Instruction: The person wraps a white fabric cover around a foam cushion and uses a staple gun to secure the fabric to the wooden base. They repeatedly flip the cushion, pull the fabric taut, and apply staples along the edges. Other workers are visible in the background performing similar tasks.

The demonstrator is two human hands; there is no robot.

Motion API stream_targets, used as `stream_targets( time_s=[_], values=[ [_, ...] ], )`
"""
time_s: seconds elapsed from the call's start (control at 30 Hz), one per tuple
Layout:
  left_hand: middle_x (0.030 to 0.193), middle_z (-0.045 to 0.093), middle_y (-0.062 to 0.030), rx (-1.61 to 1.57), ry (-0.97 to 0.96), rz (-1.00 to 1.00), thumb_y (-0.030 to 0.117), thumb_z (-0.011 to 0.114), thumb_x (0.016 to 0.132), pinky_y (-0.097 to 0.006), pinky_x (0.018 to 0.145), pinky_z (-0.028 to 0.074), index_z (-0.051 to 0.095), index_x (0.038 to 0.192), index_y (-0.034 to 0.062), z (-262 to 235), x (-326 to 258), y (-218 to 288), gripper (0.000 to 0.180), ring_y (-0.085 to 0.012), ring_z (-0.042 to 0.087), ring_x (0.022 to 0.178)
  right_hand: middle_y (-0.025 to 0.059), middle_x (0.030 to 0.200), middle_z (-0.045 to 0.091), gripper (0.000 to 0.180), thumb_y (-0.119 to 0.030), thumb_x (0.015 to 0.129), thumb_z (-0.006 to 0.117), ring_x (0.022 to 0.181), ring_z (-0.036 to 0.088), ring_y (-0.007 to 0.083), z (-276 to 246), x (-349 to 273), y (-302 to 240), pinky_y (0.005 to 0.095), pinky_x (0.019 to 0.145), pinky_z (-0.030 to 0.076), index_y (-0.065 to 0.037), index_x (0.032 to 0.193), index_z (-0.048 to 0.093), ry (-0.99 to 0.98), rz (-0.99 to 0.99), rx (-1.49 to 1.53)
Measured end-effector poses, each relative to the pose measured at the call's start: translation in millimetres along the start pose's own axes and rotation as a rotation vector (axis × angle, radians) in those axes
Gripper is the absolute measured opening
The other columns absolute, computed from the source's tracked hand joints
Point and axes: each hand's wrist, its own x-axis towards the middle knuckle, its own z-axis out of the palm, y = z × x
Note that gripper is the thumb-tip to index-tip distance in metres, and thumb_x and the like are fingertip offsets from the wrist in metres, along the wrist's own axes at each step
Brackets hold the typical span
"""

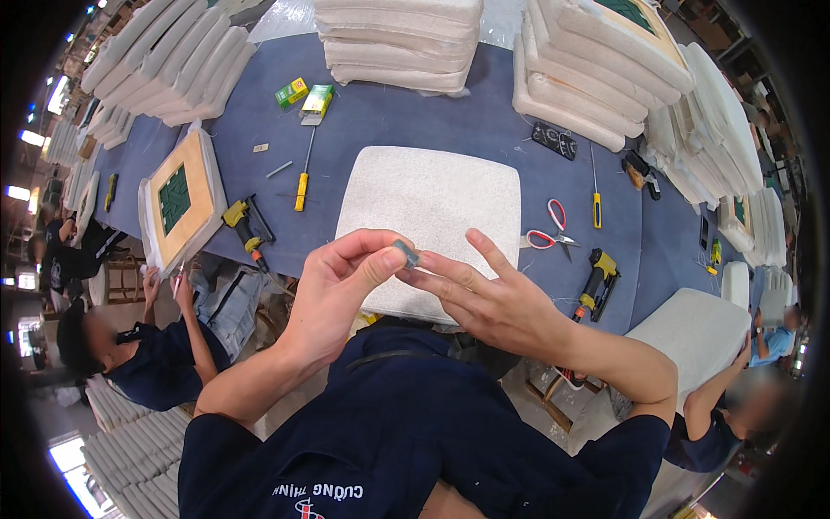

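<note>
Both hands meet above the near edge of a white cushion [428, 221] lying on a blue table [380, 121]. The left hand [333, 290] pinches a small grey strip [406, 253], seemingly staples, between thumb and forefinger, its fingers closed on it. The right hand [488, 298] touches the same strip with its fingertips, the other fingers spread loosely; whether it grips the strip I cannot tell. Just right of the right hand lie red-handled scissors [546, 232] and, nearer, a yellow-and-black staple gun [595, 281]. Beyond the left hand lies a yellow-handled screwdriver [303, 177], with a second stapler [245, 227] to its left. Far beyond both hands, stacks of white cushions [399, 43] line the table's back.
</note>
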Motion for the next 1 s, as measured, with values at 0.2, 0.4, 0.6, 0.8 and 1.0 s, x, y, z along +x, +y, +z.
stream_targets(
  time_s=[0.2, 0.4, 0.6, 0.8, 1.0],
  values=[
    [0.109, 0.074, 0.0005, -0.002, -0.005, -0.012, 0.022, 0.076, 0.104, -0.027, 0.095, 0.046, 0.076, 0.121, 0.0029, -1, -2, 0, 0.026, -0.0085, 0.059, 0.1, -0.0018, 0.171, 0.044, 0.051, -0.025, 0.096, 0.064, 0.164, 0.027, 0.018, -3, -1, 2, 0.0582, 0.134, 0.02, -0.013, 0.146, 0.068, -0.04, -0.015, 0.072],
    [0.115, 0.076, -0.003, 0.011, -0.025, -0.012, 0.015, 0.072, 0.106, -0.032, 0.104, 0.048, 0.076, 0.122, 0.0009, -2, -1, 0, 0.022, -0.0119, 0.064, 0.112, -0.0022, 0.17, 0.045, 0.031, -0.032, 0.085, 0.083, 0.165, 0.027, 0.0289, -13, 1, 5, 0.069, 0.13, 0.025, -0.017, 0.111, 0.079, -0.066, -0.031, 0.492],
    [0.116, 0.076, -0.0038, 0.036, -0.026, 0.045, 0.011, 0.069, 0.107, -0.031, 0.103, 0.05, 0.076, 0.123, -0.0004, 1, -1, 1, 0.021, -0.0116, 0.065, 0.111, 0.0015, 0.172, 0.043, 0.017, -0.033, 0.085, 0.085, 0.167, 0.016, 0.0423, -21, -2, 5, 0.0752, 0.128, 0.019, -0.02, 0.094, 0.079, -0.024, -0.053, 0.788],
    [0.115, 0.076, -0.0033, 0.093, -0.045, 0.084, 0.012, 0.069, 0.107, -0.031, 0.104, 0.05, 0.074, 0.124, -0.0003, -1, 5, 2, 0.021, -0.0108, 0.066, 0.11, 0.0022, 0.174, 0.041, 0.018, -0.03, 0.085, 0.087, 0.166, 0.012, 0.0469, -21, -4, 3, 0.0759, 0.127, 0.019, -0.02, 0.098, 0.079, 0.189, -0.054, 1.191],
    [0.113, 0.075, -0.0023, 0.101, -0.073, 0.014, 0.02, 0.072, 0.107, -0.029, 0.102, 0.05, 0.073, 0.121, 0.0022, -13, 5, 6, 0.023, -0.0104, 0.066, 0.108, -0.0062, 0.172, 0.041, 0.041, -0.03, 0.078, 0.089, 0.163, 0.025, 0.0367, -16, -16, 1, 0.0754, 0.125, 0.027, -0.019, 0.115, 0.077, 0.035, 0.11, 0.395]
  ],
)
